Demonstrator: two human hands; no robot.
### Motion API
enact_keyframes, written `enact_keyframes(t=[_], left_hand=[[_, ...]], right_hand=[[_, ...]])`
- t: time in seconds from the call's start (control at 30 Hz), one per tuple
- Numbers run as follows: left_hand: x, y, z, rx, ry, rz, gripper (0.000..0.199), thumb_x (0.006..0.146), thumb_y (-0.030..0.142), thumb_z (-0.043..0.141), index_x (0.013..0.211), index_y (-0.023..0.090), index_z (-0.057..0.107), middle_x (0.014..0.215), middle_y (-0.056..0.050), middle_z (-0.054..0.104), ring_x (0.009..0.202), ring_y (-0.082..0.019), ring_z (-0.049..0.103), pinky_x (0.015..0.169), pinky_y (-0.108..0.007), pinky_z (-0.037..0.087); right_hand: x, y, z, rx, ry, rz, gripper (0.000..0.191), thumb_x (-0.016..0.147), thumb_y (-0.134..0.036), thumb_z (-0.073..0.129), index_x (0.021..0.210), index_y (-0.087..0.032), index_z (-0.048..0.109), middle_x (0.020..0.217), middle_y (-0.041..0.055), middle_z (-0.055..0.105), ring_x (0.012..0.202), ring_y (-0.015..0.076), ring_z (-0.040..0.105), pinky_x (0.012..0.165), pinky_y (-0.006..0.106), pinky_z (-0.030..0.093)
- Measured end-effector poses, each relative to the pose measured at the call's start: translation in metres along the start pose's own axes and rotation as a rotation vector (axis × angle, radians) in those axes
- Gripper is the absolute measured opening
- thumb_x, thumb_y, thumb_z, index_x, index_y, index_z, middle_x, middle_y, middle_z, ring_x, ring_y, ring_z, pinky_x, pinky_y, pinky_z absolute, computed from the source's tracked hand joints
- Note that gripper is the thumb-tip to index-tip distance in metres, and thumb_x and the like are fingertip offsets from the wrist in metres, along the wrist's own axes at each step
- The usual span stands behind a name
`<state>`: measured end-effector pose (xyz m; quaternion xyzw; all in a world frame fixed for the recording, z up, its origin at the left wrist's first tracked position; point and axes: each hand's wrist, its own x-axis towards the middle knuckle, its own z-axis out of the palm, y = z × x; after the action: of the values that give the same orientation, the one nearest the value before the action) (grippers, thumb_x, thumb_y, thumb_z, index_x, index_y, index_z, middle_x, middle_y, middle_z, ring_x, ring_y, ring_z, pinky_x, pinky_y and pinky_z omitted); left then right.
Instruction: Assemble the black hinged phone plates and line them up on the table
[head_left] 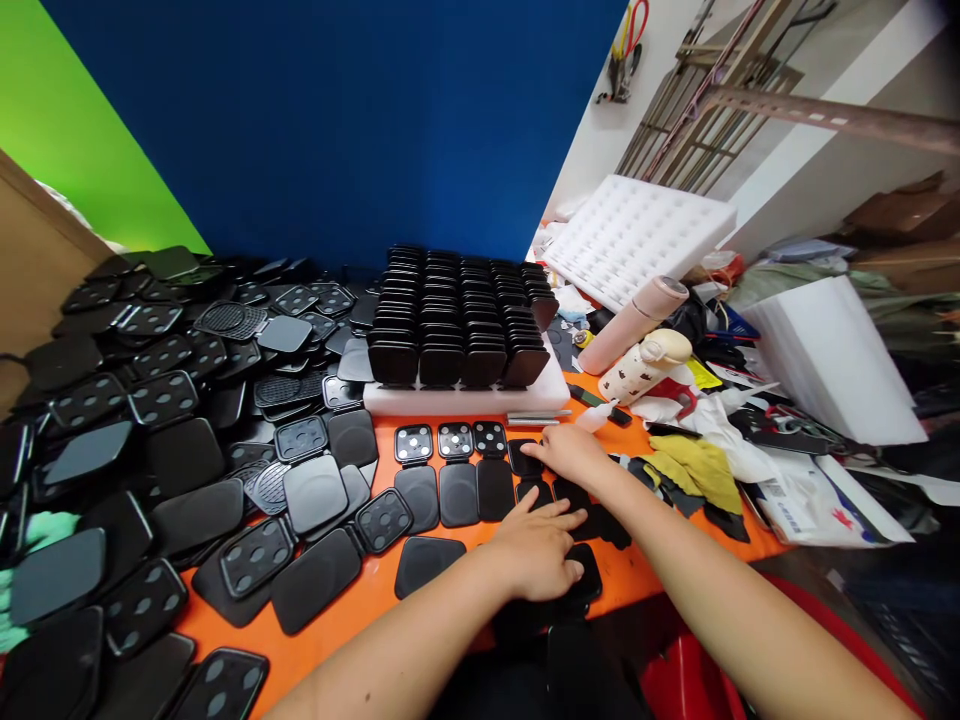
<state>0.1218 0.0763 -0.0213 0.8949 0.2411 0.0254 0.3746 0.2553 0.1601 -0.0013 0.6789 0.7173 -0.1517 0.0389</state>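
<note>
Left hand (536,550): palm down, fingers spread flat on a black pad (585,572) near the table's front edge; pressing it, not clasping it. Right hand (571,452): fingers loosely extended, tips resting on a small black piece (523,458) at the right end of a laid-out row; whether thumb and finger pinch it cannot be told. Row (455,441): three square pieces with pale dots, each with a plain black pad (457,494) just below it, all flat on the orange table (345,600). Handling, judged: pads look thin, light, stiff plastic with smooth faces, likely slippery when flat; best lifted by a rounded edge between thumb and forefinger. Behind the row: white foam block (465,402) carrying stacks (457,320) of black pieces on edge, close-packed. Left: deep loose heap (150,430) of pads, overlapping. Right: yellow cloth (697,465), bottle (645,365), foam tray (637,235), papers. Open room: a narrow bare strip of orange between row and front edge; clutter crowds both sides.
</note>
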Motion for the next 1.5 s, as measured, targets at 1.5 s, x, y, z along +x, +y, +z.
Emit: enact_keyframes(t=[1.5], left_hand=[[-0.043,-0.018,-0.014,0.0,0.143,-0.116,0.026,0.085,0.037,0.048,0.093,0.022,0.067,0.144,-0.001,0.037,0.138,-0.025,0.016,0.11,-0.055,-0.002]], right_hand=[[-0.009,-0.021,0.016,0.884,-0.025,-0.119,0.03,0.078,-0.046,0.05,0.062,-0.021,0.043,0.056,-0.0033,0.05,0.053,0.0119,0.048,0.052,0.024,0.039]])
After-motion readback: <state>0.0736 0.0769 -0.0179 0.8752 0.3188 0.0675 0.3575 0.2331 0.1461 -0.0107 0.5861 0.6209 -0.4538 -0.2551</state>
